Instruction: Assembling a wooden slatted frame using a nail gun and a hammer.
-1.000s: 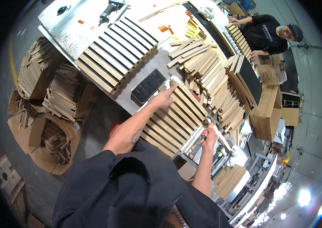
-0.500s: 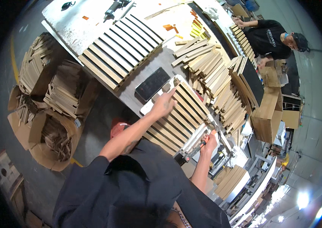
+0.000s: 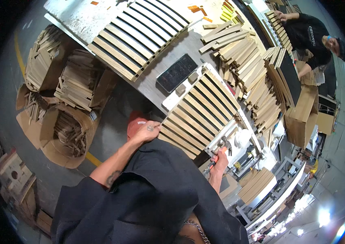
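A slatted wood panel point(image 3: 199, 116), pale strips with dark gaps between them, lies in front of me inside a white-edged frame on the bench. My left hand point(image 3: 148, 131) is closed on the panel's near left corner, its fingers curled at the edge. In my right hand point(image 3: 220, 161) is a hammer point(image 3: 224, 143) with an orange and black handle, its metal head up beside the panel's right end. Just past the panel's far left side lies a black rectangular object point(image 3: 177, 73), with small wooden blocks point(image 3: 180, 90) near it.
Another slatted panel point(image 3: 140, 36) lies farther left on the bench. Loose wood strips point(image 3: 245, 61) are heaped beyond my panel. Cardboard boxes point(image 3: 64, 152) of offcuts stand on the floor at left. A co-worker point(image 3: 308, 36) handles slats at the far right.
My left hand has drawn back from the panel's far side to its near left corner. The right hand still holds the hammer, whose head now shows clearly. The view has shifted.
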`<state>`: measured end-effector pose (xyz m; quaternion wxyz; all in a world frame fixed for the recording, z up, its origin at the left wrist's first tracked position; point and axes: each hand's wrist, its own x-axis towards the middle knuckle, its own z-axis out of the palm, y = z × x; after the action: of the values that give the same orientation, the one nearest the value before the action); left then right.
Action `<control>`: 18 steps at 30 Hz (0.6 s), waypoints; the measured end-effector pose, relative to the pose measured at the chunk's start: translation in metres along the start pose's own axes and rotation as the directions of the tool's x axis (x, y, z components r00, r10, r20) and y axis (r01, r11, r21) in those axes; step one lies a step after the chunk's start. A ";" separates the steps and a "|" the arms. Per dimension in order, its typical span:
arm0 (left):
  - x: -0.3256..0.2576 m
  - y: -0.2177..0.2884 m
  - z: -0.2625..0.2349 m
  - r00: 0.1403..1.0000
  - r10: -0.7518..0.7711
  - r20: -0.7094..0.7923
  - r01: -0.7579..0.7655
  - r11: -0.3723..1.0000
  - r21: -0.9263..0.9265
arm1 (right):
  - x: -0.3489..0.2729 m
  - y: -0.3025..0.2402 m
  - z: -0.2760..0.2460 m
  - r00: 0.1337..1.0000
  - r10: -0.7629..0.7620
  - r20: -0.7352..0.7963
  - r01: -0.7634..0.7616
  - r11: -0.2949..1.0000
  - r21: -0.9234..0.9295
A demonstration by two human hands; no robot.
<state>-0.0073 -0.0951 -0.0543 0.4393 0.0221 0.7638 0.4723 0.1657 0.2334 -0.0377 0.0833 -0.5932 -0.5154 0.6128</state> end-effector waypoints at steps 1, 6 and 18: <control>-0.003 0.012 -0.002 1.000 -0.003 0.004 0.003 1.000 0.000 | -0.002 0.001 0.009 1.000 -0.024 0.011 0.025 0.999 -0.044; 0.016 -0.003 0.013 0.955 -0.286 0.083 0.295 0.865 -0.405 | -0.003 -0.005 0.039 0.993 -0.120 0.019 0.121 0.985 -0.123; 0.033 -0.039 0.041 0.985 -0.133 -0.114 0.009 0.689 -0.725 | 0.018 -0.026 0.044 0.982 -0.149 0.118 0.144 0.989 0.044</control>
<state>0.0161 -0.0729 -0.1118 0.3689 -0.2189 0.5495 0.7170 0.1116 0.2349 -0.0409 0.1074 -0.5141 -0.5508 0.6487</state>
